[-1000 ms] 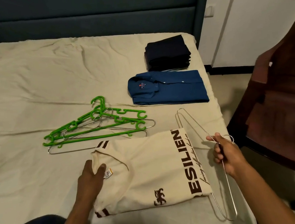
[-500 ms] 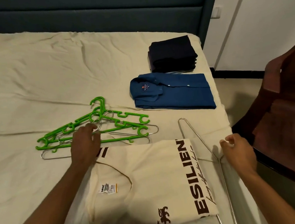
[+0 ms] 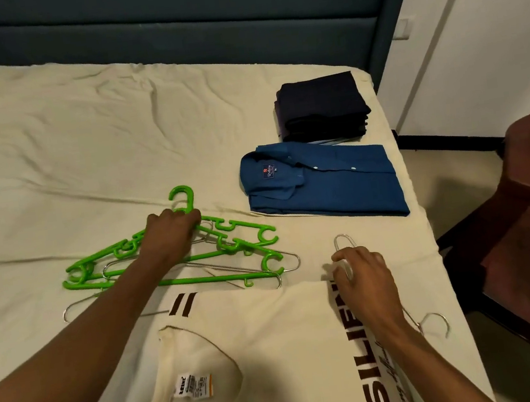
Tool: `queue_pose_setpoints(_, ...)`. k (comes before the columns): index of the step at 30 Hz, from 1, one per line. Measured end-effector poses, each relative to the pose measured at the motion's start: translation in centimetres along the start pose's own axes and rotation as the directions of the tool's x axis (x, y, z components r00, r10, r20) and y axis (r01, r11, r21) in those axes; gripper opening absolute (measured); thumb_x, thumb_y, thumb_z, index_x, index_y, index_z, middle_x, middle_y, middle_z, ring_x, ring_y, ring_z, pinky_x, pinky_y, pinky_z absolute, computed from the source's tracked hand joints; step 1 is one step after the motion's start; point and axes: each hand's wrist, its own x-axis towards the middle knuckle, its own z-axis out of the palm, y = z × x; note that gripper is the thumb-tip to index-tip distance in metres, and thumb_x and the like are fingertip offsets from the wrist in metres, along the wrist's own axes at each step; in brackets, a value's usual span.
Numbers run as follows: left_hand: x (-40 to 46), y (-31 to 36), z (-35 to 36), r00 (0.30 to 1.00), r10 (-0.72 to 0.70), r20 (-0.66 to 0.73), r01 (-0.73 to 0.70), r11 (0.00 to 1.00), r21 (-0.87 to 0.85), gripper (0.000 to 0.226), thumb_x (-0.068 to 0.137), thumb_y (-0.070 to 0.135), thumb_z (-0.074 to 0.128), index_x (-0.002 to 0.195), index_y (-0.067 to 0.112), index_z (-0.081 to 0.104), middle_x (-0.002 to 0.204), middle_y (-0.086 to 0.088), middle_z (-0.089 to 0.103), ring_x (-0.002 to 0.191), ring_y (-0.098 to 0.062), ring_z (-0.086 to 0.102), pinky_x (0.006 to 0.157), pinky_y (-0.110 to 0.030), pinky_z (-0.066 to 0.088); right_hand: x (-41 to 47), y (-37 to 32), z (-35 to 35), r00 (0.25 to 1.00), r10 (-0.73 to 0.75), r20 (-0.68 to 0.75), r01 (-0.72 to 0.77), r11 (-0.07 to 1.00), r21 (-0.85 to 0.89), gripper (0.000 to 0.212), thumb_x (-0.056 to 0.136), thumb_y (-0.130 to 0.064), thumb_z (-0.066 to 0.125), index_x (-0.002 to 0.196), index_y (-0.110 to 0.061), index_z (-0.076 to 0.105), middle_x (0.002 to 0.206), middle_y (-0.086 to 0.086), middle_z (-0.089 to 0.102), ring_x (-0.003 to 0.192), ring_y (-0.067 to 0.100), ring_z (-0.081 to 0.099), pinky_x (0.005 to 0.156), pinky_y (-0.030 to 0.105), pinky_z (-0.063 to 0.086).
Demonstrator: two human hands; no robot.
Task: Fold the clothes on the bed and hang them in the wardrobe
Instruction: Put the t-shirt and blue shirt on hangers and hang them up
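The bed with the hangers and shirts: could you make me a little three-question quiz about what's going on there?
1. True or false: the left hand grips the green hangers.
2. What lies nearest the headboard: A blue shirt, B dark folded stack, C cream T-shirt?
3. What does the right hand touch?

Key: 1 true; 2 B; 3 a wire hanger, beside the cream T-shirt.
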Motion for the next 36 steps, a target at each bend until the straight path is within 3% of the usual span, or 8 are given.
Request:
queue_pose_setpoints(5, 1.4, -1.2, -2.9, 0.975, 0.008, -0.224, -0.032, 0.994, -0.107, 0.014, 0.084, 0.013, 0.071, 0.097, 0.016, 0.067, 0.077, -0.009, 0.068, 0.071, -0.036, 0.067, 0.07, -0.043, 0.041, 1.6, -1.0, 0.5, 0.997, -0.08, -0.008, 0.08, 0.996, 0.041, 0.021, 0.096, -0.019, 0.054, 0.116, -0.021, 0.063, 0.119, -0.003, 0.062, 0.11, 0.018, 0.049, 0.084, 0.033, 0.041)
queue_pose_setpoints(10, 4.4, -2.5, -7.0, 0.924, -0.266, -0.276, 0.183, 0.939, -0.29, 0.014, 0.094, 0.023, 0.063, 0.106, 0.017, 0.067, 0.091, -0.016, 0.072, 0.091, -0.044, 0.064, 0.075, -0.046, 0.045, 3.2, -2.4, 0.9, 0.993, -0.116, 0.007, 0.116, 0.992, 0.042, 0.024, 0.097, -0.021, 0.053, 0.121, -0.022, 0.061, 0.122, -0.004, 0.06, 0.112, 0.017, 0.048, 0.084, 0.03, 0.039)
queue_pose_setpoints(14, 6.7, -3.9, -8.6, 0.856, -0.492, -0.158, 0.394, 0.819, -0.416, 0.019, 0.09, 0.03, 0.069, 0.106, 0.019, 0.071, 0.097, -0.019, 0.07, 0.099, -0.044, 0.062, 0.078, -0.044, 0.047, 5.4, -3.7, 1.4, 0.988, -0.147, 0.037, 0.148, 0.989, -0.003, 0.028, 0.098, -0.024, 0.052, 0.125, -0.022, 0.058, 0.125, -0.003, 0.059, 0.115, 0.019, 0.048, 0.088, 0.032, 0.04)
queue_pose_setpoints(17, 7.5, -5.0, -7.8, 0.806, -0.591, 0.021, 0.493, 0.651, -0.577, 0.02, 0.078, 0.035, 0.076, 0.087, 0.017, 0.072, 0.077, -0.012, 0.074, 0.082, -0.034, 0.071, 0.08, -0.044, 0.059, 7.6, -4.7, 2.0, 0.984, -0.169, 0.062, 0.173, 0.983, -0.064, 0.031, 0.099, -0.029, 0.051, 0.129, -0.022, 0.054, 0.128, -0.001, 0.057, 0.117, 0.021, 0.047, 0.09, 0.034, 0.041)
queue_pose_setpoints(21, 7.9, -6.3, -4.3, 0.745, -0.64, 0.187, 0.638, 0.605, -0.476, 0.021, 0.082, 0.028, 0.077, 0.074, 0.008, 0.073, 0.066, -0.012, 0.072, 0.062, -0.026, 0.07, 0.074, -0.035, 0.058, 11.1, -6.0, 3.6, 0.971, -0.211, 0.113, 0.227, 0.962, -0.151, 0.035, 0.1, -0.032, 0.051, 0.132, -0.019, 0.052, 0.13, 0.004, 0.056, 0.116, 0.025, 0.048, 0.092, 0.038, 0.044)
queue_pose_setpoints(25, 8.0, -7.5, -1.3, 0.689, -0.68, 0.25, 0.721, 0.606, -0.337, 0.017, 0.076, 0.012, 0.074, 0.093, 0.01, 0.074, 0.094, -0.021, 0.072, 0.084, -0.039, 0.07, 0.083, -0.043, 0.058, 14.7, -7.2, 5.3, 0.957, -0.237, 0.169, 0.274, 0.93, -0.246, 0.04, 0.099, -0.034, 0.052, 0.134, -0.016, 0.05, 0.135, 0.006, 0.051, 0.122, 0.028, 0.046, 0.095, 0.04, 0.044)
queue_pose_setpoints(30, 6.4, -7.8, 0.2, 0.76, -0.643, 0.099, 0.645, 0.724, -0.245, 0.043, 0.086, 0.033, 0.069, 0.123, 0.013, 0.058, 0.118, -0.025, 0.057, 0.109, -0.046, 0.055, 0.085, -0.048, 0.047, 17.8, -8.2, 7.5, 0.931, -0.251, 0.266, 0.332, 0.885, -0.327, 0.059, 0.094, -0.045, 0.056, 0.144, -0.019, 0.038, 0.154, 0.006, 0.032, 0.14, 0.03, 0.028, 0.108, 0.047, 0.034)
queue_pose_setpoints(36, 5.9, -10.3, 2.2, 0.678, -0.679, 0.28, 0.734, 0.609, -0.301, 0.062, 0.087, 0.044, 0.071, 0.13, 0.004, 0.05, 0.127, -0.029, 0.05, 0.115, -0.048, 0.053, 0.091, -0.048, 0.047, 19.8, -7.6, 9.2, 0.94, -0.192, 0.282, 0.244, 0.956, -0.16, 0.042, 0.096, -0.047, 0.055, 0.136, -0.032, 0.054, 0.153, -0.002, 0.04, 0.14, 0.031, 0.028, 0.11, 0.05, 0.029)
